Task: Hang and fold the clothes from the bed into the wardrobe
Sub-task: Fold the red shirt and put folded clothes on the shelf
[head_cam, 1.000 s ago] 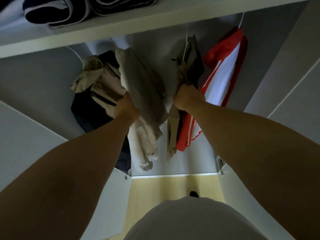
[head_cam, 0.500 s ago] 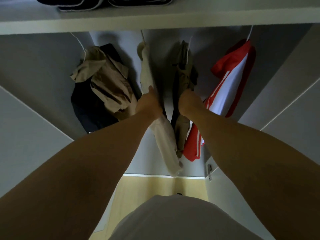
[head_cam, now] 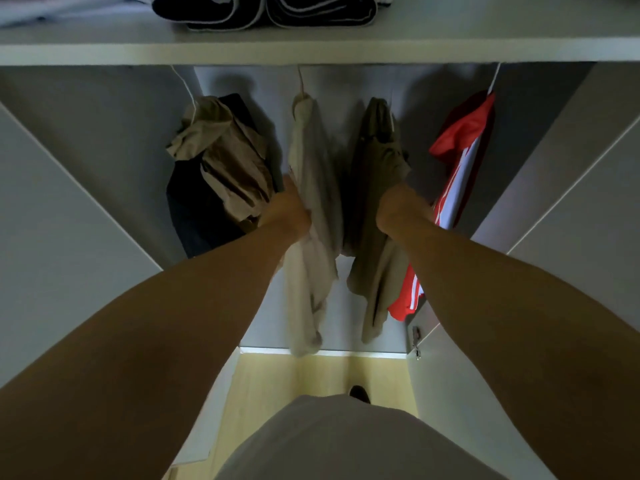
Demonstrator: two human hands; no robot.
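Both my arms reach into the open wardrobe. My left hand [head_cam: 289, 211] grips the left edge of a pale beige garment [head_cam: 313, 188] that hangs from a hanger below the shelf. My right hand [head_cam: 398, 209] holds an olive garment [head_cam: 375, 161] hanging beside it; its fingers are hidden in the cloth. To the left hang a crumpled tan garment [head_cam: 228, 157] over a dark navy one [head_cam: 194, 216]. At the right hangs a red and white garment [head_cam: 460, 161].
A white shelf [head_cam: 311, 51] runs across the top with folded dark items with white trim [head_cam: 263, 10]. White wardrobe doors [head_cam: 571, 188] stand open on both sides. Yellow wooden floor [head_cam: 287, 379] lies below, with a dark foot [head_cam: 360, 393] on it.
The beige garment has swung from the left to hang straight in the middle. My left hand moved right with it, and the olive garment shifted a little to the right.
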